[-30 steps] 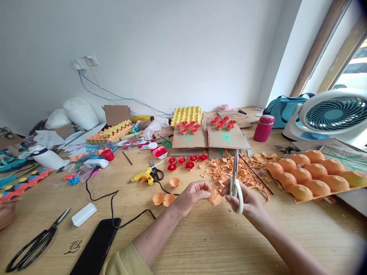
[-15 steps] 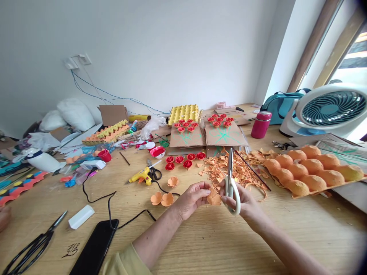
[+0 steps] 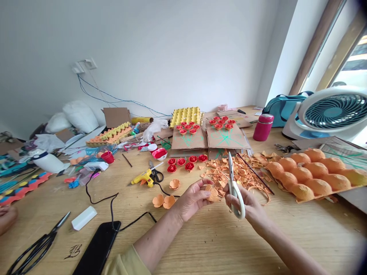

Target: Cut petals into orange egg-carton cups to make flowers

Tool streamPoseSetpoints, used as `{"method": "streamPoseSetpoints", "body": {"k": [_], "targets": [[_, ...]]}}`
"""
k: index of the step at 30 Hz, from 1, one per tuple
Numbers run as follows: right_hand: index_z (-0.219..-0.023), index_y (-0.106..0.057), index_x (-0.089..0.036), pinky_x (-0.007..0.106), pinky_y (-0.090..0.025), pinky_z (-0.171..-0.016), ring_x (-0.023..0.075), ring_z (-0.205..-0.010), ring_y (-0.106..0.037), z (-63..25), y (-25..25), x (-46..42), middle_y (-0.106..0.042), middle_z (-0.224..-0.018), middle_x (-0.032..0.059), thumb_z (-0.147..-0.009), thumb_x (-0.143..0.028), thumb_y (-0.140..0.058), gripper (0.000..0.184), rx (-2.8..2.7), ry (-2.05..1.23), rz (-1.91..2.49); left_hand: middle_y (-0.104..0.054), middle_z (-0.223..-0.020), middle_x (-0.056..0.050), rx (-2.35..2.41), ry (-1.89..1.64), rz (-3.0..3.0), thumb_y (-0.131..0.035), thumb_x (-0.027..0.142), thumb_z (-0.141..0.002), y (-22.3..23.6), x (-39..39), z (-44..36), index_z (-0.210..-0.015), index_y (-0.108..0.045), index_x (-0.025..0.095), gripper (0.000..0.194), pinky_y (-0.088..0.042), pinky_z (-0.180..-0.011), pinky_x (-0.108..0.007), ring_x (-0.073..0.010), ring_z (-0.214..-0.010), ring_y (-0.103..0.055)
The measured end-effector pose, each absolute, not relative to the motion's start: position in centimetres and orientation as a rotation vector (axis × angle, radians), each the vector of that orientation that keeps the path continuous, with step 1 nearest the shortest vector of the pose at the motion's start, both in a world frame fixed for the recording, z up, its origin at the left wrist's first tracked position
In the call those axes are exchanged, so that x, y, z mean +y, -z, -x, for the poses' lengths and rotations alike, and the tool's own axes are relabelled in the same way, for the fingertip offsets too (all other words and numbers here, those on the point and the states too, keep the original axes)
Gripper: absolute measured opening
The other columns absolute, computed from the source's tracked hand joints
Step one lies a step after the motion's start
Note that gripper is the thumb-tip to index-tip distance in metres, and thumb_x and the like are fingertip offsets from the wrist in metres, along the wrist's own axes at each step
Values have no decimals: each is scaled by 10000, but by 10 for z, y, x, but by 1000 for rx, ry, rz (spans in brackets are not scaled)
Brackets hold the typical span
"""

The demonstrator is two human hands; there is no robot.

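Between the fingers of my left hand (image 3: 193, 200) is an orange egg-carton cup (image 3: 212, 193), cut into petal shapes. My right hand (image 3: 243, 202) is closed around white-handled scissors (image 3: 235, 191), blades pointing up and away from me, a little right of the cup and apart from it. Left of my hands lie cut orange petal cups (image 3: 163, 201), with another stacked orange flower (image 3: 174, 184) just behind. Several red painted flowers (image 3: 189, 166) sit farther back. A heap of orange carton scraps (image 3: 229, 172) spreads behind my hands.
An orange egg carton (image 3: 318, 173) and a fan (image 3: 329, 112) stand on the right. At the left are a yellow glue gun (image 3: 143, 177), a black phone (image 3: 97, 248), a cable and black scissors (image 3: 40, 244). Cardboard pieces with red flowers (image 3: 226, 135) lie behind. Another person's hand (image 3: 7, 219) shows at the left edge.
The view has shifted slightly, so the table things sit a little lower and farther right. My right hand with the scissors has drawn slightly away from the cup, which has turned in my left fingers.
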State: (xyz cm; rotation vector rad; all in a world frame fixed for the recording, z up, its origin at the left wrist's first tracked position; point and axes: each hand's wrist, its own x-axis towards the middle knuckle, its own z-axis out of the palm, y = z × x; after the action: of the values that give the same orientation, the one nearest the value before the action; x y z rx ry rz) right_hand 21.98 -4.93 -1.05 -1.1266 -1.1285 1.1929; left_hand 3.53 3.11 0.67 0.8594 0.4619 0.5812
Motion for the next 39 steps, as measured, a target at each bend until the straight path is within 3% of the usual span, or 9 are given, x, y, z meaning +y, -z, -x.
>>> {"method": "streamPoseSetpoints", "body": {"k": [4, 9, 17, 25, 31, 39], "targets": [[-910, -572, -208, 251, -330, -541, 123, -588, -407, -220, 11, -51, -498, -664, -40, -811, -577, -654, 390, -1226, -1201, 1134, -649, -898, -20, 453, -586, -853, -791, 200, -683, -6, 33, -34, -1046, -605, 183, 408, -468, -805, -283, -126, -808, -618], [-859, -571, -207, 280, -378, -631, 160, -699, -466, -222, 16, -53, -531, -751, -10, -875, -496, -592, 290, -1421, -1052, 1214, -643, -895, -16, 434, -613, -870, -796, 207, -676, -8, 34, -33, -1053, -599, 192, 426, -459, -799, -293, -127, -792, -609], [-812, -610, -202, 307, -398, -683, 196, -761, -509, -222, 21, -50, -579, -785, 12, -866, -411, -589, 216, -1502, -989, 1267, -575, -734, 40, 507, -673, -1117, -818, 223, -648, -21, 32, -32, -1043, -610, 188, 448, -385, -697, -231, -98, -690, -524], [-874, -643, -208, 244, -347, -537, 122, -604, -450, -224, 23, -47, -559, -723, -26, -793, -450, -729, 270, -1288, -1109, 1147, -585, -797, 15, 552, -645, -1345, -804, 249, -673, -24, 28, -34, -1079, -581, 194, 467, -367, -673, -251, -101, -700, -509], [-1034, -635, -222, 249, -356, -519, 128, -612, -484, -222, 22, -47, -619, -847, 15, -761, -497, -756, 406, -1179, -1127, 1095, -603, -819, -1, 561, -617, -1392, -796, 273, -683, -22, 28, -35, -1096, -561, 192, 482, -394, -695, -259, -119, -731, -545], [-991, -605, -228, 250, -365, -528, 124, -605, -465, -217, 19, -47, -602, -781, -4, -757, -474, -767, 376, -1146, -1147, 1011, -542, -728, 32, 580, -510, -1413, -806, 320, -683, -10, 30, -37, -1111, -561, 180, 513, -345, -609, -229, -90, -635, -477]]}}
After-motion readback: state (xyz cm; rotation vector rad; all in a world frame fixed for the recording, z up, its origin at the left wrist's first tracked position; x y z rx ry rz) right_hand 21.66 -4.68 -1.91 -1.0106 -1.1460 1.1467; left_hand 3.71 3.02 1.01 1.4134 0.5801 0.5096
